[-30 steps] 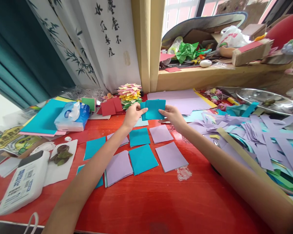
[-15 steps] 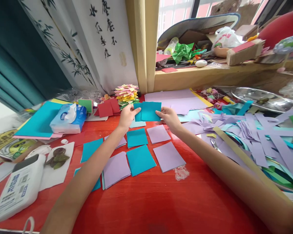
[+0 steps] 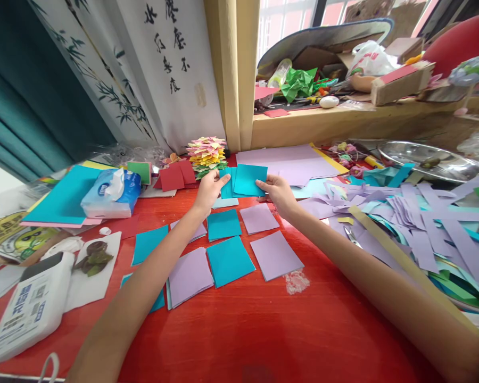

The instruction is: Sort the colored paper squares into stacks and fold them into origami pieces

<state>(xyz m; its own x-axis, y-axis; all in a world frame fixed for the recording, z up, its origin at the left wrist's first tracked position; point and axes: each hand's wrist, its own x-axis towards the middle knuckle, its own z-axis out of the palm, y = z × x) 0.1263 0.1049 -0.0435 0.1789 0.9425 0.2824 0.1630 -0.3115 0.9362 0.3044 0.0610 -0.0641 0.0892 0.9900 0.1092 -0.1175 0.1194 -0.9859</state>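
Note:
Two overlapping teal paper squares (image 3: 250, 180) are held up between my hands over the far part of the table. My left hand (image 3: 211, 190) pinches the left one by its edge, thumb on top. At the right edge of the other, my right hand (image 3: 277, 192) is closed in a pinch. Nearer to me lie teal squares (image 3: 230, 261) and lilac squares (image 3: 277, 255), set out in small stacks. A lilac stack (image 3: 190, 276) with pale blue beneath it sits beside my left forearm, which partly hides a teal square (image 3: 156, 302).
Lilac paper strips (image 3: 419, 218) and scissors (image 3: 351, 236) are heaped on the right, near a metal tray (image 3: 435, 159). A tissue pack (image 3: 112, 194) and a white device (image 3: 32, 308) lie left. Behind stand red squares (image 3: 178, 176) and a folded-paper pile (image 3: 207, 156).
The right teal square has slid slightly right and up in my right hand, showing more of the left one. My left hand has barely moved.

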